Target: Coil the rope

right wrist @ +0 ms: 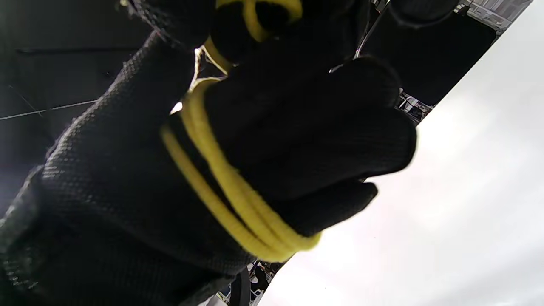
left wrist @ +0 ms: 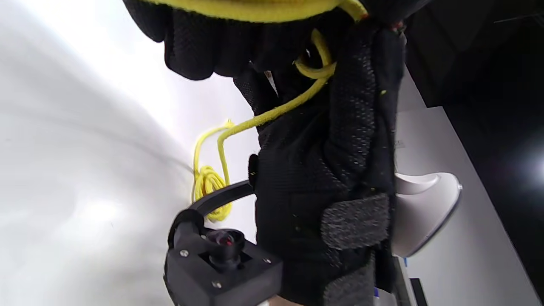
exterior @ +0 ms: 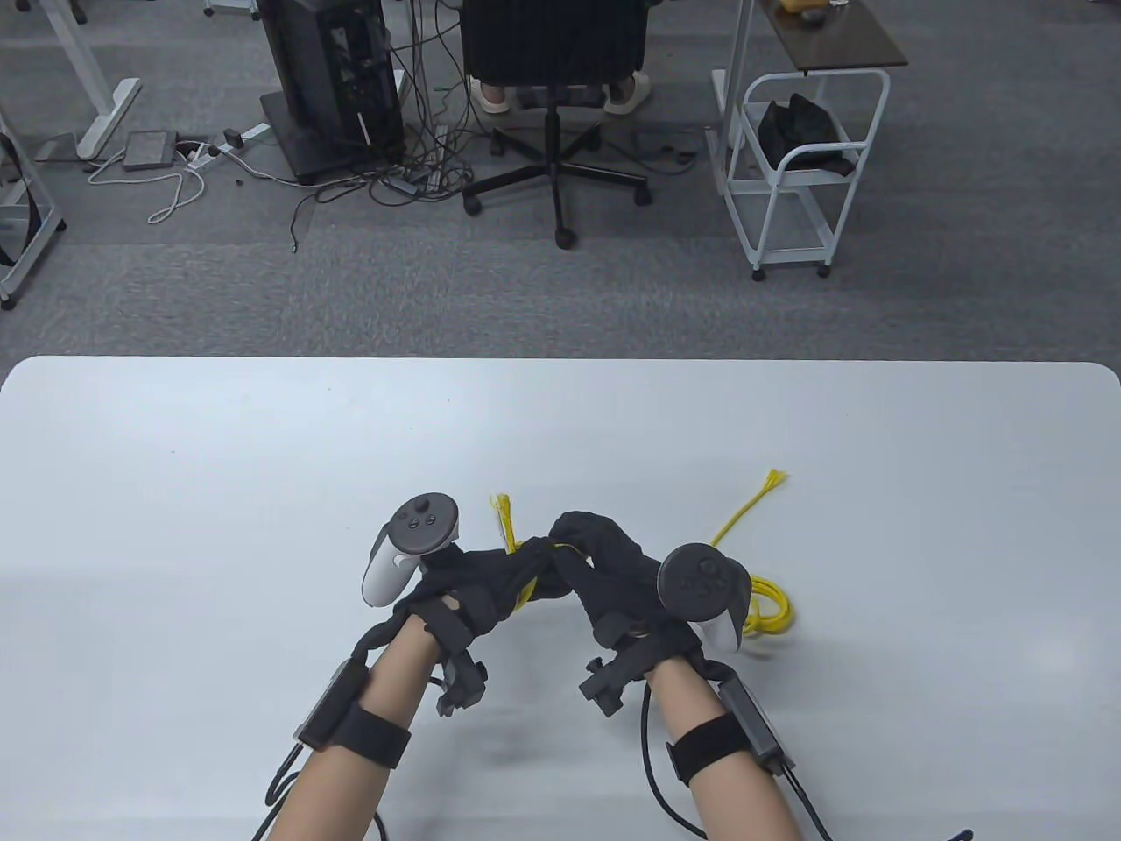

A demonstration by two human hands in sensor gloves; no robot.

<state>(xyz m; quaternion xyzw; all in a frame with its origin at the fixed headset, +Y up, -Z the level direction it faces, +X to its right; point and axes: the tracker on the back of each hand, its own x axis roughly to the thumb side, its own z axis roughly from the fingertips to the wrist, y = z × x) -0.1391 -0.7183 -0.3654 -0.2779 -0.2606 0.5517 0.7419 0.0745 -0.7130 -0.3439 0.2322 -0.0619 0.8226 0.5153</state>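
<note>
Both hands [exterior: 543,569] grip the yellow rope [exterior: 530,583] between them, its slack trailing rightward past the right hand [exterior: 613,578] on the counter [exterior: 175,526].

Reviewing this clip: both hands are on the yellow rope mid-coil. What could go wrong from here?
1. The turns wound around the left hand lie close together on the glove; they may slip off its fingers or cross.
2. Loose rope lies bunched on the table beside the right hand; pulled quickly, it might snag or knot.
3. The frayed end lies free and could catch in a loop.
</note>
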